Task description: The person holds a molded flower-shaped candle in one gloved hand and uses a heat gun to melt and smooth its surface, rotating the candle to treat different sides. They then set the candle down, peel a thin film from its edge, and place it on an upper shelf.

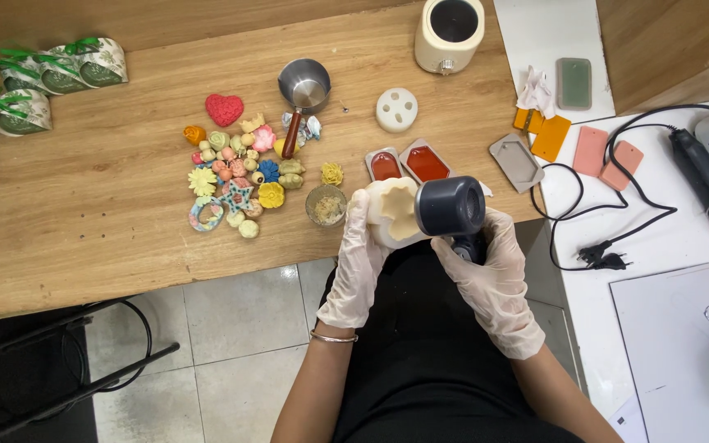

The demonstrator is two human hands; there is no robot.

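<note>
My left hand [354, 262], in a white glove, holds a cream-coloured silicone mould [394, 212] with a star-shaped hollow, over the table's front edge. My right hand [490, 279], also gloved, grips a dark heat gun [451, 209] whose round barrel points at the mould, almost touching it. Just behind them lie two grey moulds filled with red wax [410, 164].
A heap of small coloured wax shapes [240, 176], a red heart [224, 108], a steel pouring pot [304, 86], a white round mould [396, 110] and a cream melting pot [450, 33] sit on the wooden table [84, 189]. Flat orange and pink pieces [592, 148], a black cable [609, 238] and a second tool [707, 180] lie on the white table.
</note>
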